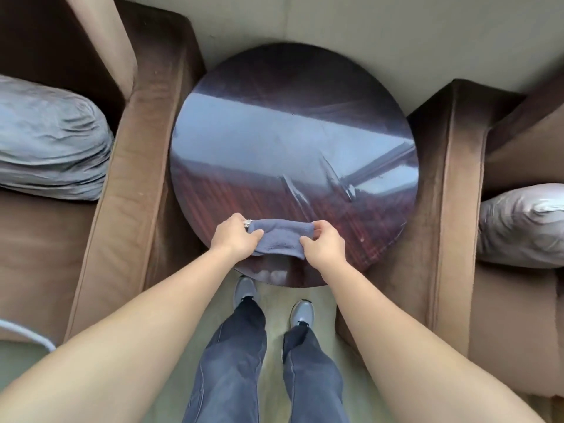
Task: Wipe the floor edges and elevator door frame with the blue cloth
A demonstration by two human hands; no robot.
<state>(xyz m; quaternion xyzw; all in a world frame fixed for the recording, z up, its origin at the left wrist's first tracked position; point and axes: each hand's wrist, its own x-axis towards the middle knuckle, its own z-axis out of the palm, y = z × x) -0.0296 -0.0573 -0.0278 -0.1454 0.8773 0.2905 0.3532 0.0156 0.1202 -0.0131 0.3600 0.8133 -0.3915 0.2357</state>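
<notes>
Head view: blue cloth [279, 239] stretched btwn both hands, L hand [233, 236] & R hand [323, 247] each pinching an end.

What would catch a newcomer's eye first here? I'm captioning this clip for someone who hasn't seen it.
The glossy round dark wood table fills the centre, wedged between two brown upholstered armchairs. At its near edge, the left hand and right hand both grip a folded blue cloth. A grey cushion lies on the left chair.
</notes>
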